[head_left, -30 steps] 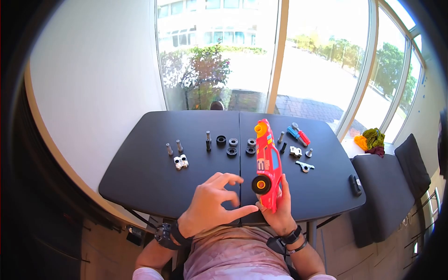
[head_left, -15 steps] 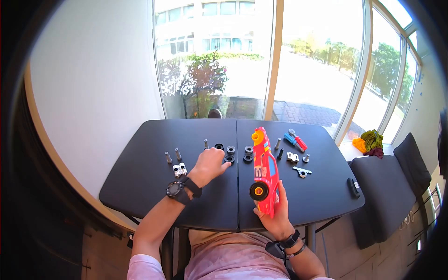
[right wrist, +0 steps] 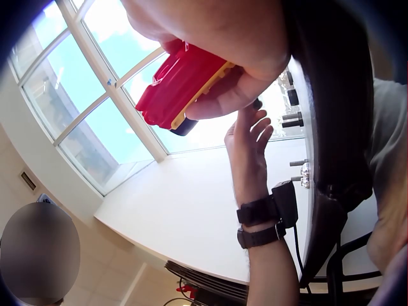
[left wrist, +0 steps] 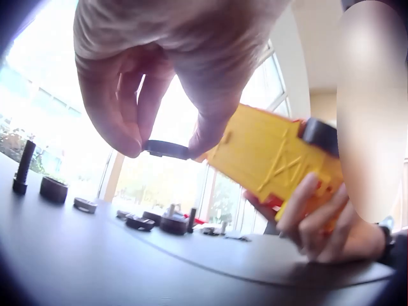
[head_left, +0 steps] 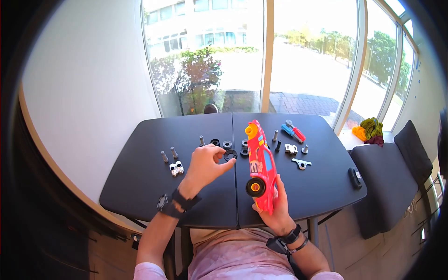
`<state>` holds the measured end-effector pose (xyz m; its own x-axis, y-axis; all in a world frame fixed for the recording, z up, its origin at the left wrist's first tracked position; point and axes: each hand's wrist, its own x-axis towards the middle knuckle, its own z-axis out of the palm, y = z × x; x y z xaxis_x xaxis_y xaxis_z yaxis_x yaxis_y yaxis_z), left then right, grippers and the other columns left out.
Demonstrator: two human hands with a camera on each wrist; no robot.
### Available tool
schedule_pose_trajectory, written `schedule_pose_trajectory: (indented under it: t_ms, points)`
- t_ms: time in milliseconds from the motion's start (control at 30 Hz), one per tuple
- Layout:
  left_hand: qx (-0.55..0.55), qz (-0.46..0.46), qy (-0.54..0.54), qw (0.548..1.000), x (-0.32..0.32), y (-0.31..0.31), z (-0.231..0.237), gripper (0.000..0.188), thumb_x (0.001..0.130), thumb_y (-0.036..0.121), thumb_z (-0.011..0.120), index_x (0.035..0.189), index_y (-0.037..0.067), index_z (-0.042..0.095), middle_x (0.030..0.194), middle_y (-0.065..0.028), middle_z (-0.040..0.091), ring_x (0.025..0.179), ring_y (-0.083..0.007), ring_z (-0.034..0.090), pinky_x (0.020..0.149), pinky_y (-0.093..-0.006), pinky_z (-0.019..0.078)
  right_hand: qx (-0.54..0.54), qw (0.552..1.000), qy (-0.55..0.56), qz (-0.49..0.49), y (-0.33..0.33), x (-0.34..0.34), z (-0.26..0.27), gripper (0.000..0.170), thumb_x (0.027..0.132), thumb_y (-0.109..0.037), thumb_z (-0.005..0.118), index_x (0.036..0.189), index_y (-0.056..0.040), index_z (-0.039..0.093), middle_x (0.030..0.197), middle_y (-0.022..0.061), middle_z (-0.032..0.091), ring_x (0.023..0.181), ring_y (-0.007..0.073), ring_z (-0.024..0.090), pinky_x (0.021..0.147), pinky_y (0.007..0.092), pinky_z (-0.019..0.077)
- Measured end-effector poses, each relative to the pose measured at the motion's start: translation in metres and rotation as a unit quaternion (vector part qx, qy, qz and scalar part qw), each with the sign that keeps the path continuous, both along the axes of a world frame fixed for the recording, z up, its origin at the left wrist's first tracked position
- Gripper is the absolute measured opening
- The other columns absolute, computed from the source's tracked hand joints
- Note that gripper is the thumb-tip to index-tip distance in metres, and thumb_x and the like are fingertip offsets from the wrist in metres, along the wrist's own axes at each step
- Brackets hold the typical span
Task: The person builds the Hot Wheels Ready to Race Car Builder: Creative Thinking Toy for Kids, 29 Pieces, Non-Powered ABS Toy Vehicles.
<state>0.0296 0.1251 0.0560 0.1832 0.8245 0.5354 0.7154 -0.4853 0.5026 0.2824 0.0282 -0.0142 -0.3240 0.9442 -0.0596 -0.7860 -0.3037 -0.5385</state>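
Note:
Thumb and fingertips of my left hand [head_left: 205,165] pinch a thin black ring-shaped wheel part [head_left: 230,155], raised over the table. The left wrist view shows this wheel part [left wrist: 167,150] edge-on between the fingers. My right hand [head_left: 278,212] grips the rear of a red toy car [head_left: 261,163], turned on its side with its nose pointing away from me. A black wheel [head_left: 255,187] with a yellow hub is fitted near the held end, while a yellow hub [head_left: 251,130] at the far end is bare. In the left wrist view the car's yellow underside [left wrist: 268,143] shows.
On the black table [head_left: 205,205] stand several bolts [head_left: 174,151], grey and black rings [head_left: 227,144], a silver engine-like block [head_left: 176,168] and a white bracket [head_left: 301,164]. Blue and red-handled tools [head_left: 293,132] lie at the back right, a black device [head_left: 355,178] near the right edge.
My left hand moved from beside the car to the rings on the table, picked up the black wheel part and drew back slightly with it. My right hand still holds the car.

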Motion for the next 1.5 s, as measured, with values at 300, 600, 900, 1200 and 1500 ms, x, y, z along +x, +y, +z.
schedule_pose_trajectory:
  t_ms: [300,600,900,1200,1500]
  points:
    - [0.093,-0.16,-0.088,0.979,0.021,-0.107,0.02,0.046,0.083,0.013,0.098,0.126,0.003,0.085,0.107,-0.0087,0.079,0.085,-0.0158,0.077,0.074,-0.0293,0.0655,-0.004,1.0,-0.015,-0.011,-0.002,-0.001,0.001,0.063,0.118,-0.067,0.048,0.146,-0.0126,0.064,0.115,0.0025,0.078,0.089,0.0144,0.075,0.066,0.0335,0.0598]
    - [0.097,-0.207,-0.042,0.973,0.031,-0.104,0.015,0.051,0.09,0.017,0.092,0.137,0.002,0.079,0.108,-0.0102,0.074,0.088,-0.0231,0.072,0.076,-0.036,0.0607,0.003,1.0,-0.015,-0.009,-0.001,-0.001,0.001,0.063,0.119,-0.066,0.045,0.151,-0.0149,0.061,0.119,0.0013,0.078,0.091,0.0134,0.076,0.066,0.0325,0.0588]
    - [0.061,-0.213,-0.104,0.97,0.037,-0.107,0.015,0.049,0.093,0.018,0.093,0.138,0.005,0.078,0.118,-0.0126,0.076,0.098,-0.0247,0.077,0.08,-0.0365,0.0673,0.019,1.0,-0.017,0.002,0.0,0.001,-0.003,0.063,0.119,-0.067,0.045,0.152,-0.0151,0.061,0.121,0.0016,0.079,0.094,0.0135,0.077,0.067,0.0319,0.0608]
    - [0.023,-0.232,-0.124,0.964,0.036,-0.109,0.015,0.048,0.091,0.008,0.095,0.137,0.009,0.084,0.123,-0.0119,0.075,0.101,-0.0221,0.078,0.088,-0.0352,0.0662,0.004,1.0,-0.016,0.001,-0.002,0.001,-0.001,0.068,0.115,-0.072,0.051,0.146,-0.0139,0.067,0.124,0.0032,0.079,0.098,0.0143,0.078,0.071,0.0334,0.0628]
    - [0.031,-0.233,-0.112,0.966,0.035,-0.109,0.014,0.048,0.089,0.007,0.096,0.136,0.009,0.084,0.117,-0.0099,0.075,0.102,-0.0206,0.077,0.09,-0.0345,0.0638,0.012,1.0,-0.022,0.006,-0.002,0.002,-0.003,0.068,0.115,-0.072,0.051,0.147,-0.0135,0.067,0.124,0.0025,0.079,0.099,0.0137,0.077,0.074,0.0322,0.0608]
